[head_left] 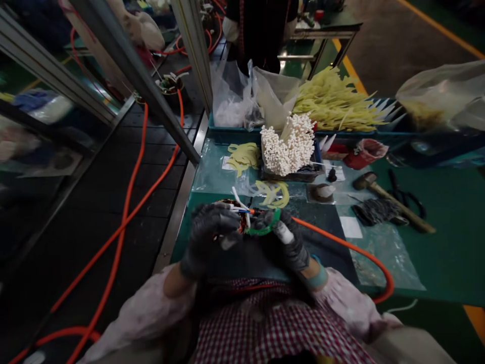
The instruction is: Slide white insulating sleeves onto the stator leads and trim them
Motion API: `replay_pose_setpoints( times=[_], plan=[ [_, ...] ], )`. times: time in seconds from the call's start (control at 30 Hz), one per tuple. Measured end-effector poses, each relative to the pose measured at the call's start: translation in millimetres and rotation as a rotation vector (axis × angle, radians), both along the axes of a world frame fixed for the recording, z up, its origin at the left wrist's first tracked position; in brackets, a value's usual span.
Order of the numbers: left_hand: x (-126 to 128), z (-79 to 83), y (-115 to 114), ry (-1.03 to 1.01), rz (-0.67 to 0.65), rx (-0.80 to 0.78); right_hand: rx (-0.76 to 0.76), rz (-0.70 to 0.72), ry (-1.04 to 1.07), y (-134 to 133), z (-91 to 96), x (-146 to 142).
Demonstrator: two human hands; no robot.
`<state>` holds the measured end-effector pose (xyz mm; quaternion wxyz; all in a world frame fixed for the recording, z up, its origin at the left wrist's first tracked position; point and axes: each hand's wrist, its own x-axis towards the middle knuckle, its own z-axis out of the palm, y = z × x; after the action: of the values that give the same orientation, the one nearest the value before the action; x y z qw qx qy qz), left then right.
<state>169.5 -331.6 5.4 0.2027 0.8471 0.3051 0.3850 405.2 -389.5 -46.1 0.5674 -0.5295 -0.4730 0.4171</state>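
Observation:
My left hand (214,227), in a dark glove and slightly blurred, is closed at the left side of a copper wire winding (243,222). White sleeved leads (238,197) stick up from the winding, with a thin blue wire among them. On the right, my right hand (291,240) is gloved too, with white wrapping on one finger. Its fingers are curled around a green curved band (263,231), close to the end of an orange cable (341,241). The cable runs out rightward and loops down at the table's edge. My palms hide much of the winding's lower part.
Beyond my hands are yellow loops (273,194) and a box of white-tipped sticks (288,149). Yellow strips (333,101) fill a tray behind. A hammer (394,202), dark twine (375,210) and scissors (409,197) lie right. A conveyor (147,202) with orange cables runs left. Another person (261,30) stands ahead.

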Motion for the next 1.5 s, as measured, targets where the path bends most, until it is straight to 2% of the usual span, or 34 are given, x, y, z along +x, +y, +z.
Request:
replay_pose_setpoints(
  times=[0.07, 0.13, 0.2, 0.27, 0.33, 0.43, 0.53, 0.63, 0.77, 0.83, 0.9, 0.97, 1.03, 1.1, 1.17, 1.27, 1.5],
  plan=[
    [-2.3, 11.4, 34.1, -0.041, 0.031, -0.132, -0.049, 0.059, 0.067, 3.8, 0.6, -2.6],
    [7.8, 15.8, 78.0, 0.030, 0.051, -0.259, -0.081, 0.119, 0.108, 6.8, 1.4, -2.4],
    [28.2, 12.1, 125.0, 0.340, -0.048, -0.208, -0.076, 0.171, 0.121, 8.7, 1.9, -0.7],
    [53.1, 2.2, 165.4, 0.776, -0.217, -0.051, -0.055, 0.196, 0.120, 9.9, 2.3, 1.1],
    [76.0, -10.4, 191.7, 0.888, -0.303, -0.016, -0.030, 0.205, 0.107, 10.7, 2.8, 2.3],
    [96.7, -27.5, 203.5, 0.931, -0.374, 0.009, 0.015, 0.233, 0.094, 11.3, 3.5, 2.7],
    [101.8, -36.5, 199.2, 0.941, -0.425, 0.034, 0.021, 0.214, 0.085, 11.1, 3.8, 2.0],
    [98.7, -35.4, 199.0, 0.917, -0.445, 0.050, -0.003, 0.188, 0.091, 10.2, 4.2, 1.2],
    [80.1, -17.8, 205.8, 0.834, -0.358, 0.068, -0.015, 0.152, 0.122, 8.2, 6.6, -2.1],
    [62.8, -3.0, 198.3, 0.772, -0.240, 0.086, -0.023, 0.043, 0.107, 7.3, 8.9, -5.3],
    [42.8, 13.3, 174.4, 0.646, -0.092, 0.119, -0.032, -0.099, 0.073, 7.1, 11.9, -9.2],
    [24.5, 27.8, 135.0, 0.403, 0.034, 0.190, -0.026, -0.176, 0.034, 8.1, 15.4, -13.5],
    [11.8, 37.2, 88.9, 0.271, 0.077, 0.345, -0.009, -0.171, -0.001, 9.9, 18.4, -18.7],
    [6.6, 40.0, 48.4, 0.270, 0.063, 0.464, 0.000, -0.185, -0.024, 11.8, 20.4, -24.9],
    [7.3, 37.6, 22.2, 0.278, 0.046, 0.517, -0.005, -0.241, -0.033, 12.9, 21.8, -30.4],
    [12.1, 31.2, 9.8, 0.280, 0.023, 0.507, -0.009, -0.281, -0.047, 12.1, 25.7, -32.6],
    [15.4, 27.9, 11.1, 0.191, -0.013, 0.385, 0.108, -0.267, -0.097, 8.8, 38.1, -21.6]
  ],
)
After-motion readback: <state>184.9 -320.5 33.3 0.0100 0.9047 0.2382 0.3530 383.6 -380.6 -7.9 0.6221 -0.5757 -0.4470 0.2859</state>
